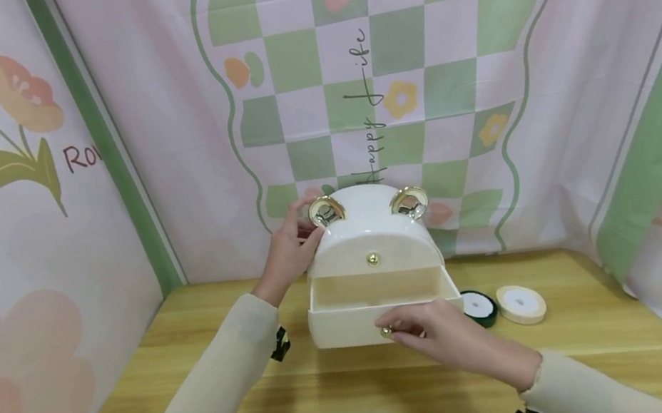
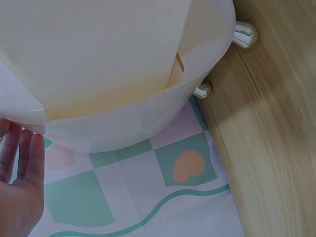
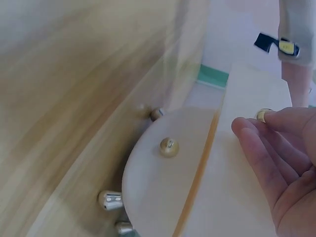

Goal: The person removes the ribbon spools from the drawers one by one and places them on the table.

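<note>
Seated at a wood table [image 1: 258,406], a person pinches the gold knob [image 1: 386,332] of the mid drawer [image 1: 340,328] w/ the R hand [image 1: 445,336], fingers bent. Drawer is pulled out btwn upper [image 1: 403,253] & lower half-round fronts of a white box [image 1: 371,211] on gold feet [image 3: 111,200]. L hand [image 1: 289,251], part open, touches box's side nr L gold ear [image 1: 327,212]. Dk green roll [image 1: 475,304] & cream roll [image 1: 520,303] lie to box's R.
</note>
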`<state>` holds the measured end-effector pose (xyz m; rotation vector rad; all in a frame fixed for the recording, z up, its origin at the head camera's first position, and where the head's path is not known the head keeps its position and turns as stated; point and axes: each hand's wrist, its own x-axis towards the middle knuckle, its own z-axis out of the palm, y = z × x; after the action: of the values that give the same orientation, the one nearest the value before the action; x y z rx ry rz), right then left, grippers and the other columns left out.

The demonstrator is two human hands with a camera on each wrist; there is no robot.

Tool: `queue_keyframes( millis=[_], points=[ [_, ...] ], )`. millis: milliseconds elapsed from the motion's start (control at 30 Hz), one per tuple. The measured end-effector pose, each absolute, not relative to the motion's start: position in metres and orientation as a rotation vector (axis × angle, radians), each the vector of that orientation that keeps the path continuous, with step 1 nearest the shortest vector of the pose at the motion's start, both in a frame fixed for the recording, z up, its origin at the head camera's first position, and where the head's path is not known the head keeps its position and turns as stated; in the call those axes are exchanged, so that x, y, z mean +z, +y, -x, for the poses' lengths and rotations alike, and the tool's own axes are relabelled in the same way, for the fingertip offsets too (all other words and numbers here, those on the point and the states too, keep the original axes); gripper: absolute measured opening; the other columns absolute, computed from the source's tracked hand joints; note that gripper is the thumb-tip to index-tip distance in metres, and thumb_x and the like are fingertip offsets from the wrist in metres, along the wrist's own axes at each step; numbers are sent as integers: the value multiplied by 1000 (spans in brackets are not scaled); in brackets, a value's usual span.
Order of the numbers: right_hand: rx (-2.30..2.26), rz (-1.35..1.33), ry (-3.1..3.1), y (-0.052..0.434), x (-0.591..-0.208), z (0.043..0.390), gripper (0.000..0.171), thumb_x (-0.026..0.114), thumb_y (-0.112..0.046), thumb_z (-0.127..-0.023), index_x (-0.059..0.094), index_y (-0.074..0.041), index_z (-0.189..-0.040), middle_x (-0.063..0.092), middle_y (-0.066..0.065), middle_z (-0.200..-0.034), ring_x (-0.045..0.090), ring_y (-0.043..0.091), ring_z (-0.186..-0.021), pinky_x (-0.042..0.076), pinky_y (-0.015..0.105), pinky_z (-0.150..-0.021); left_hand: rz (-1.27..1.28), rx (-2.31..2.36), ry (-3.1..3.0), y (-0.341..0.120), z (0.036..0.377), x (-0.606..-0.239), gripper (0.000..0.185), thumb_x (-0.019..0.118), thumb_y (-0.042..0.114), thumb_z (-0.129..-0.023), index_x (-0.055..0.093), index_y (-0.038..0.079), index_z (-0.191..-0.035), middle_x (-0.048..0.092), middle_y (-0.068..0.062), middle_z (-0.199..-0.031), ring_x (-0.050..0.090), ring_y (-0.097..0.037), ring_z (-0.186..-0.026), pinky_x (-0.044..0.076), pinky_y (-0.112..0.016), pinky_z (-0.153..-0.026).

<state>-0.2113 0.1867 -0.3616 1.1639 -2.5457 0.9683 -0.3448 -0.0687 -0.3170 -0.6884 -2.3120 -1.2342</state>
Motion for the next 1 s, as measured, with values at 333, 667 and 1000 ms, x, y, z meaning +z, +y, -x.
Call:
queue_keyframes(
  millis=[333, 667, 1000],
  points=[
    [929, -1084, -2559, 179, -365, 241, 23, 69, -4, -94, 74, -11, -116, 74, 0, -100, 69, 7, -81, 57, 24, -66, 667, -1241, -2328, -68, 344, -316, 54, 64, 15, -100, 39, 20, -147, 67, -11, -99, 67, -26, -92, 58, -39, -81],
    [936, -1036, -2571, 179, -369, 262, 25, 70, -3, -94, 73, -10, -118, 73, 3, -106, 69, 9, -89, 57, 24, -71, 655, -1240, -2331, -70, 343, -318, 53, 64, 15, -100, 39, 24, -147, 67, -11, -99, 67, -26, -92, 58, -39, -81],
    [958, -1001, -2518, 181, -372, 273, 22, 70, -3, -93, 74, -8, -115, 74, 5, -106, 70, 13, -90, 58, 25, -73, 653, -1249, -2353, -69, 344, -317, 54, 62, 17, -101, 37, 27, -147, 66, -10, -102, 67, -27, -95, 58, -39, -81]
  ],
)
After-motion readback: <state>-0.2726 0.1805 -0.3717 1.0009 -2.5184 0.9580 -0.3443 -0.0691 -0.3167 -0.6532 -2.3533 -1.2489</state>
